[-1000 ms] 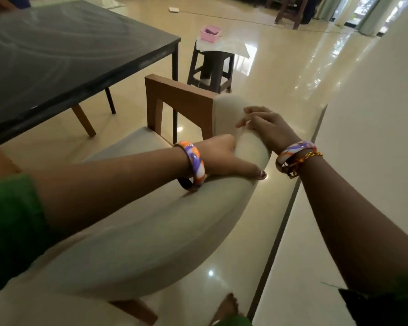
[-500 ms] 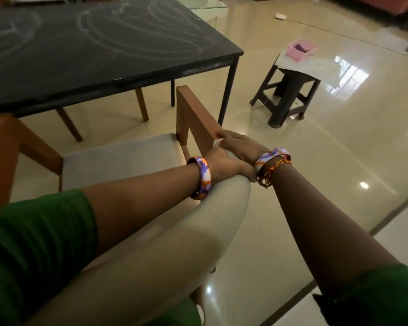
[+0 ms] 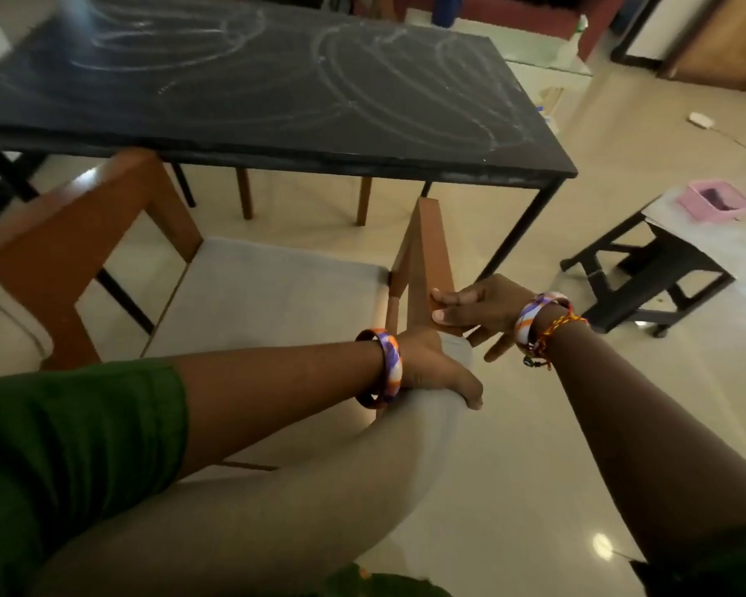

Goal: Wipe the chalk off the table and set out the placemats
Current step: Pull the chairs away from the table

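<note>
**Both hands on a chair, chalked table ahead and out of reach**

A dark table (image 3: 276, 92) is seen across the upper part of the head view, its long axis running left to right, its top covered in pale looping chalk marks (image 3: 405, 79). No wiping has been done yet, it is judged. No cloth or placemats can be made out.

Between the person and the table stands a wooden armchair (image 3: 268, 290) with a pale seat. The left hand (image 3: 431, 368) is curled over the top of the padded backrest, gripping it. The right hand (image 3: 479, 303) is wrapped round the rear end of the chair's right wooden arm, fingers closed on the wood.

The table lies straight ahead of both hands, beyond the seat. Neither hand is clearly nearer; the chair must probably be moved first.

A black stool (image 3: 647, 273) bearing a pink tub (image 3: 715, 204) stands to the right.
</note>
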